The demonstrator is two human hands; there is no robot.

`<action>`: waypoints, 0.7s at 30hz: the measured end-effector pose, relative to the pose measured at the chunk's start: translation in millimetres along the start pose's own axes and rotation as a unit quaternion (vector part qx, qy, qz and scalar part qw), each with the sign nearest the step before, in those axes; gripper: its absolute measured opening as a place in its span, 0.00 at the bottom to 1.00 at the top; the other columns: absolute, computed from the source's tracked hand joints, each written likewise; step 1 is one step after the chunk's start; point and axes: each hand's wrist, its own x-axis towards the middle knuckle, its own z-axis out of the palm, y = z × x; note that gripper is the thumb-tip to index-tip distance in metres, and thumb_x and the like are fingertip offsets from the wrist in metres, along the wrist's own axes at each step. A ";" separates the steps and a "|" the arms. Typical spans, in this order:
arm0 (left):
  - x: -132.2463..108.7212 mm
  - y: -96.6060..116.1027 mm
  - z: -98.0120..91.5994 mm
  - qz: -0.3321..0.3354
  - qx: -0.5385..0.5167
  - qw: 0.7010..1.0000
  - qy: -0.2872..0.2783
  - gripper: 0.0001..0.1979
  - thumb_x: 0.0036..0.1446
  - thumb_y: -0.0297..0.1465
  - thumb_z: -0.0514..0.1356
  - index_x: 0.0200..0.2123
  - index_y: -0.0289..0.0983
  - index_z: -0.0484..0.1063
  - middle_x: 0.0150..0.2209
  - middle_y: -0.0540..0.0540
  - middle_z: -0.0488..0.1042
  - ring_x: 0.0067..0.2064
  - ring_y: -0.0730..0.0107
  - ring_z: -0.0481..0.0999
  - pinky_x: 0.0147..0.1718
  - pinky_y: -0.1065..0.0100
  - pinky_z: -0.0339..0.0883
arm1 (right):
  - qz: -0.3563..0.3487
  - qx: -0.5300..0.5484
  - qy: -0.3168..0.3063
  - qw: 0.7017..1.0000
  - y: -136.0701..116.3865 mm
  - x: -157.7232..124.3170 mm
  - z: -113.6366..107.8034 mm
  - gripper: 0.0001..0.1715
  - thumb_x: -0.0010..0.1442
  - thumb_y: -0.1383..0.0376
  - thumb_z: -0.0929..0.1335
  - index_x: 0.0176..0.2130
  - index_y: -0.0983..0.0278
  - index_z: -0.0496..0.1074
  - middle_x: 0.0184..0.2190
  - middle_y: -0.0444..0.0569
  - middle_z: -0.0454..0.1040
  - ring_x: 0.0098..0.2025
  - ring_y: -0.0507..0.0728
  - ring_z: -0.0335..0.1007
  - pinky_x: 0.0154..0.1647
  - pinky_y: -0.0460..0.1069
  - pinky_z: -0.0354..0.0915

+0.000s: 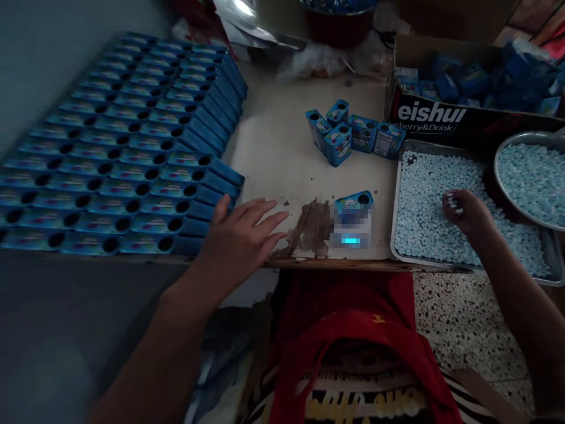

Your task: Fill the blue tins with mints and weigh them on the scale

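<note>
- Small, round, pale-blue tablets [455, 204]: a few gripped in the right hand [468, 213], over the rectangular metal tray [394, 232] heaped with more.
- Step, judged: picking up tablets in a small batch. Right hand curled narrow round them.
- Next move calls for (judged): fingers kept closed so none spill, wrist clear of the tray rim.
- Tray sits at 3 o'clock from the blue printed box with round dark hole [362, 198]; box rests on or against a blurred block with a lit cyan display [351, 240], maybe a scale.
- Left hand [247, 235] at 9 o'clock: fingers spread wide, palm down, nothing visible in it; contact with tabletop [273, 141], can't tell.
- Deep round metal pan [491, 184], full of tablets, 2–3 o'clock.
- Cluster of five blue boxes [338, 144], 12 o'clock.
- Black printed cardboard carton [468, 121] with blue packs, 1–2 o'clock.
- Long rows of blue boxes [128, 138], 9–10 o'clock, beyond left hand.
</note>
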 end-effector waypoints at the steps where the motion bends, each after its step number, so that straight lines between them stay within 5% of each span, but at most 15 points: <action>1: 0.6 -1.4 2.5 -0.003 -0.017 1.000 -0.001 0.18 0.72 0.34 0.57 0.59 0.43 0.81 0.64 0.36 0.80 0.69 0.41 0.76 0.76 0.35 0.53 | 0.010 0.042 -0.019 0.999 -3.2 -2.0 -3.1 0.15 0.62 0.50 0.62 0.30 0.56 0.63 0.28 0.47 0.68 0.25 0.55 0.52 0.30 0.52 0.52; 6: 21.6 13.2 35.7 -0.045 -0.181 0.981 0.046 0.25 0.65 0.39 0.68 0.63 0.43 0.76 0.61 0.39 0.82 0.64 0.48 0.81 0.68 0.49 0.71 | 0.033 0.164 -0.035 0.985 -17.7 -16.3 5.9 0.12 0.61 0.51 0.60 0.31 0.54 0.57 0.29 0.44 0.63 0.26 0.55 0.41 0.31 0.51 0.44; 10: 45.5 51.9 74.7 -0.093 -0.308 0.941 0.105 0.40 0.50 0.39 0.80 0.64 0.40 0.70 0.60 0.38 0.81 0.61 0.51 0.82 0.64 0.53 0.75 | 0.021 0.197 -0.041 0.979 -30.4 -21.4 43.8 0.23 0.66 0.43 0.61 0.29 0.54 0.56 0.24 0.39 0.59 0.26 0.54 0.32 0.29 0.51 0.40; 12: 58.4 73.6 85.4 -0.111 -0.308 0.939 0.103 0.35 0.51 0.39 0.80 0.60 0.41 0.73 0.56 0.39 0.83 0.58 0.50 0.84 0.60 0.54 0.77 | 0.010 0.244 -0.039 0.969 -42.4 -22.6 63.8 0.27 0.66 0.38 0.63 0.29 0.54 0.56 0.24 0.39 0.60 0.26 0.54 0.32 0.28 0.51 0.40; 15: 82.1 102.3 83.8 -0.104 -0.291 0.947 0.092 0.22 0.59 0.41 0.75 0.55 0.44 0.78 0.47 0.43 0.86 0.48 0.52 0.86 0.51 0.57 0.78 | -0.010 0.322 -0.021 0.946 -67.1 -22.6 82.4 0.32 0.65 0.33 0.65 0.30 0.54 0.56 0.25 0.39 0.60 0.25 0.54 0.34 0.25 0.51 0.40; 21: 138.9 151.0 66.5 0.046 -0.336 0.936 0.093 0.18 0.57 0.36 0.75 0.50 0.41 0.80 0.46 0.44 0.86 0.46 0.56 0.85 0.49 0.61 0.78 | -0.099 0.366 0.047 0.924 -106.9 -20.4 77.3 0.36 0.65 0.27 0.61 0.31 0.54 0.57 0.25 0.41 0.57 0.26 0.55 0.53 0.26 0.51 0.54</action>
